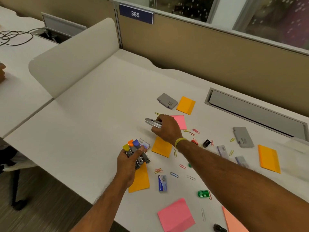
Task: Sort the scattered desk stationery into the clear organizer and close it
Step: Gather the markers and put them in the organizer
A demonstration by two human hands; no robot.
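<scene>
My left hand [127,162] grips a bunch of three small staplers [133,150] with yellow, orange and blue ends, above an orange sticky pad [141,180]. My right hand [164,128] holds a silver stapler [151,123] over the middle of the white desk [93,106]. Scattered on the desk lie pink sticky pads [176,214], orange sticky pads [186,105], staple boxes [162,183], several coloured paper clips [174,174], a green sharpener [203,193] and two grey cases [167,100]. A clear organizer edge [300,142] shows at the far right.
A grey cable tray lid [254,111] is set into the desk at the back right. A beige partition [200,52] with a "385" sign [135,14] stands behind. A white divider [73,54] separates the neighbouring desk on the left, where cables [15,36] lie.
</scene>
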